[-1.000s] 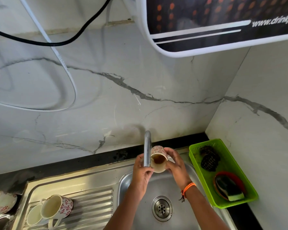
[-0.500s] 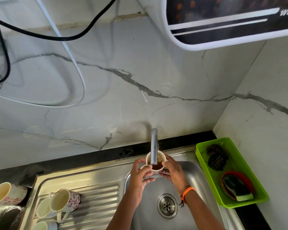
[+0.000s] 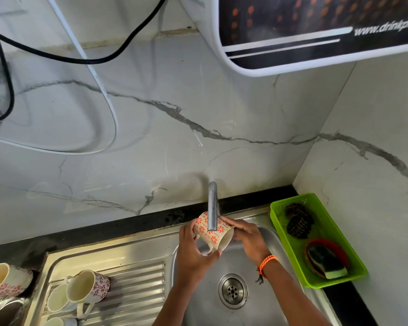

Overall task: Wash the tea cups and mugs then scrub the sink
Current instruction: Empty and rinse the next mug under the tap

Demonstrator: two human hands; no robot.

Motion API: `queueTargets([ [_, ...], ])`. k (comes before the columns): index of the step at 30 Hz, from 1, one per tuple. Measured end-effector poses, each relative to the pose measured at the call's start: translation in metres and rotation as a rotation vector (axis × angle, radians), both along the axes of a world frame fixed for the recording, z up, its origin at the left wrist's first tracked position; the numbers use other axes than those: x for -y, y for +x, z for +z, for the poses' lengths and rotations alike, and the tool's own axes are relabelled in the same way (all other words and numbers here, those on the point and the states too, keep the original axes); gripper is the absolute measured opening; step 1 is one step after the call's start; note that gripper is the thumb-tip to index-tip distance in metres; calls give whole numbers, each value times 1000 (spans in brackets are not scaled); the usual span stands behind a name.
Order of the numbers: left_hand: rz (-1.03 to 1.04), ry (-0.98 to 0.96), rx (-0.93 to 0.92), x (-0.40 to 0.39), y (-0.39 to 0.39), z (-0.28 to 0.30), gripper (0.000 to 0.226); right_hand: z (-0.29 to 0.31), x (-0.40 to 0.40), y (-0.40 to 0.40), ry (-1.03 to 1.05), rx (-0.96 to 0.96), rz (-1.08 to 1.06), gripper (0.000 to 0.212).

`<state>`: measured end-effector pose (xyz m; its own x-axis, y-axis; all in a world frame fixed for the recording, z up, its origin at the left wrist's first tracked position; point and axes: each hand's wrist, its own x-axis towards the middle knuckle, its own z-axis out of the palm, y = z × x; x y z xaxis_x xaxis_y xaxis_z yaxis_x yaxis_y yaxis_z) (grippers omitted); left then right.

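Biggest risk judged: mug [image 3: 213, 232] slipping from wet fingers and dropping into the steel sink [image 3: 272, 234] basin, chipping rim or handle. Cause would be the sideways hold under the faucet [image 3: 212, 204], grip likely slick.

Next risk: knocking the mug's wall against the faucet spout, sitting right across it in view; a small lift could bring ceramic against metal.

Smaller risk: splash off the tilted wall toward the counter and the green basket [image 3: 316, 284] beside the basin, where sponge [image 3: 325, 263] and dark scrubbers [image 3: 298, 223] lay. Flow itself not discernible.

Minor: remaining mugs on drainboard [image 3: 85, 290] lying on their sides, near the left edge; a nudge could roll one.

Hands: left hand [image 3: 193, 252] curled round the base end and handle side of the mug, thumb and finger hooked by the handle. Right hand [image 3: 247, 236] gripping the mouth end, fingers wrapped over the rim. Both closed on the mug, neither free.

Mug location: held above the basin's back half, directly under the spout, tipped on its side, mouth facing right and slightly toward camera.

Look: cream ceramic, red-orange flower pattern over the outer wall, pale inside, small loop handle pointing down. Residue inside could not be told.
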<state>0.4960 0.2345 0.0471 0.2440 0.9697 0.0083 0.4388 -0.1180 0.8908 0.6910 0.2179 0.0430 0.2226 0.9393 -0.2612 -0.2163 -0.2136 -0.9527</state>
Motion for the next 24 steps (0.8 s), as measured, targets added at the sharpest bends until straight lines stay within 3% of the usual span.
queueTargets([
  [8,-87,205,-313,12,-3,12,111,-1,8,-12,71,26,-54,51],
  [12,-111,262,-356,10,-4,3,114,-8,9,-10,64,85,-70,59],
  [15,-82,238,-336,13,-7,3,111,-10,16,-8,53,122,-35,50],
  [17,-22,136,-202,24,-5,7,106,-1,25,-3,54,151,25,38],
  [20,156,-151,162,32,-7,-4,104,10,36,15,45,271,53,33],
  [22,292,-352,437,33,-13,-18,111,14,45,38,-4,457,-35,31],
  [24,361,-540,660,44,-21,-23,97,13,62,70,-103,754,-171,23],
])
